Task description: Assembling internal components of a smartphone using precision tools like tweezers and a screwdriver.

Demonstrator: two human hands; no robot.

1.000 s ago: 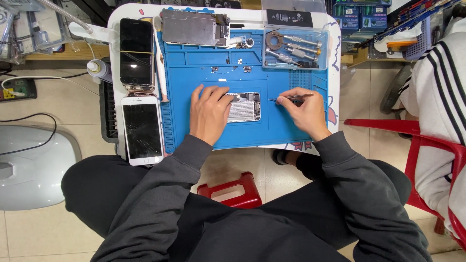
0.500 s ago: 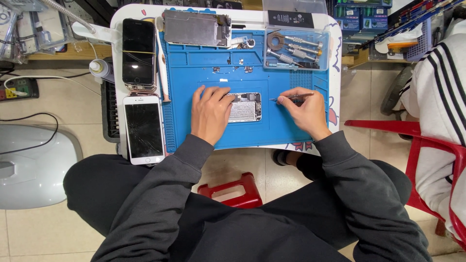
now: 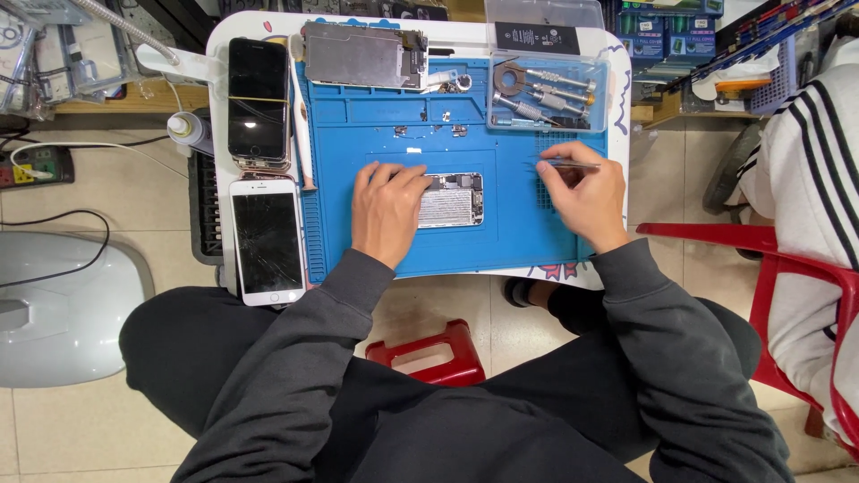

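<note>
Left hand (image 3: 386,215) fingers lie flat on the opened phone (image 3: 452,199); right hand (image 3: 577,197) fingers pinch tweezers (image 3: 568,164) just beside it.

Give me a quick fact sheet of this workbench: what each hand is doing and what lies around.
Left hand: rests on the opened phone, holding it down
Right hand: pinches a slim metal tool
Surface: blue mat
Left of mat: white phone with cracked screen; black phone
Top right: clear tray of screwdrivers
</note>
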